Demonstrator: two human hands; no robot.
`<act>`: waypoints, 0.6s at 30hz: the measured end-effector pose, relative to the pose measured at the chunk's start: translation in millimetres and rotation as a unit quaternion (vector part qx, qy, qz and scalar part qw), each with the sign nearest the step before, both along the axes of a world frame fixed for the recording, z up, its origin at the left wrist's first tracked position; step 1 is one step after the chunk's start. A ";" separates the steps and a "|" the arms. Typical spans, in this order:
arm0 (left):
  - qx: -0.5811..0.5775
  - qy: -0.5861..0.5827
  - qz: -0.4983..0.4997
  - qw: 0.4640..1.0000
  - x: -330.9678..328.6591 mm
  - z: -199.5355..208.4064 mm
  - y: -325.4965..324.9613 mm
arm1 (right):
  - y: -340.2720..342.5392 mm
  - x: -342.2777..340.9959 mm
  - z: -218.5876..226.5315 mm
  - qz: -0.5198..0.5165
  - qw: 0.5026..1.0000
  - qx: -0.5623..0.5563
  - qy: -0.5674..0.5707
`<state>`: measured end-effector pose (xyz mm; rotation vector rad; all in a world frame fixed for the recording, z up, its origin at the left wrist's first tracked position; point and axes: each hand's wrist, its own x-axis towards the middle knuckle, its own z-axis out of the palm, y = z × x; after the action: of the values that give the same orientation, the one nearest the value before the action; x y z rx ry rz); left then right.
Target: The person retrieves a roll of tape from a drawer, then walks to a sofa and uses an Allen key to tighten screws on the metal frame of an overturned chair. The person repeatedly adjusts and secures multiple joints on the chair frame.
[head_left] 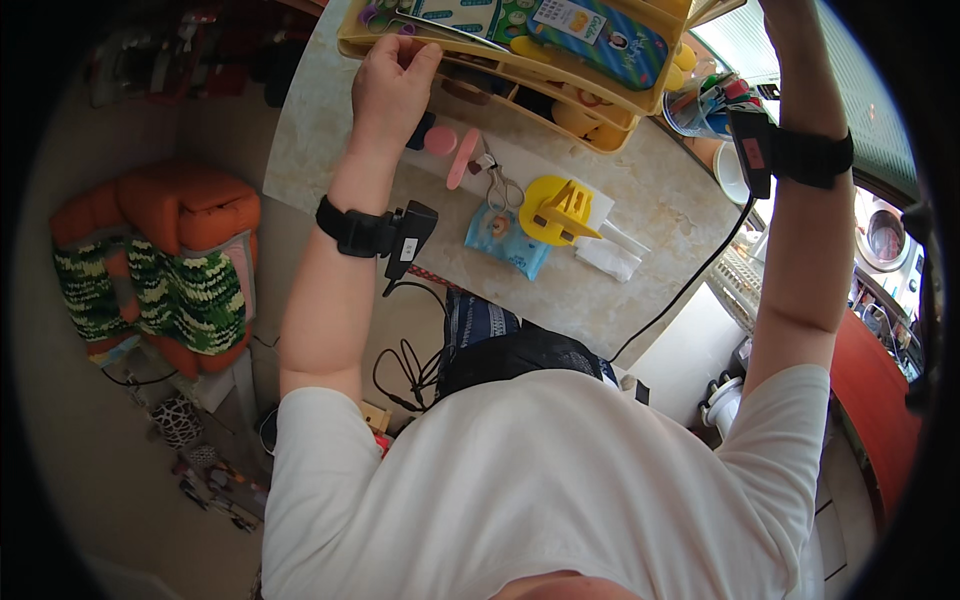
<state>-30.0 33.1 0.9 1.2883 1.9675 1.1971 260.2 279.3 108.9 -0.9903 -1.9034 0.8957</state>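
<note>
My left hand (388, 95) is at the front left edge of a yellow tiered storage box (600, 92), its thumb and bent fingers closed on the rim. Inside the upper tray lie a blue-green patterned case (625, 58), green printed cards and a long thin metal tool. The tier below sticks out and holds small items. Far to the right, my right hand (790, 12) reaches up past the box and is cut off by the top of the picture. Its fingers are hidden, so what it touches cannot be seen.
Nearer me on the marbled table lie scissors (503, 190), a yellow disc with a clip-like piece (548, 212), a blue packet (508, 240), white tissue (612, 258) and pink pieces (440, 140). A pen cup (690, 112) stands right. A black cable (690, 290) hangs from my right wrist strap.
</note>
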 end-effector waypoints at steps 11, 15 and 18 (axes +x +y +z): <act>0.080 0.143 0.014 0.986 7.3 2.0 -1.9 | -38.4 -16.1 19.4 0.040 0.997 0.064 -0.007; 0.119 0.233 -0.059 0.963 -8.6 3.5 -0.5 | -51.8 -15.1 14.7 0.048 0.997 0.043 0.045; 0.135 0.247 -0.062 0.958 -12.8 9.8 5.5 | -59.8 -16.5 15.4 0.079 0.992 0.045 0.086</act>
<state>-42.8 38.7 10.7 1.9788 2.0569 1.1946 243.7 219.5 124.3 -0.6930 -1.8752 0.9460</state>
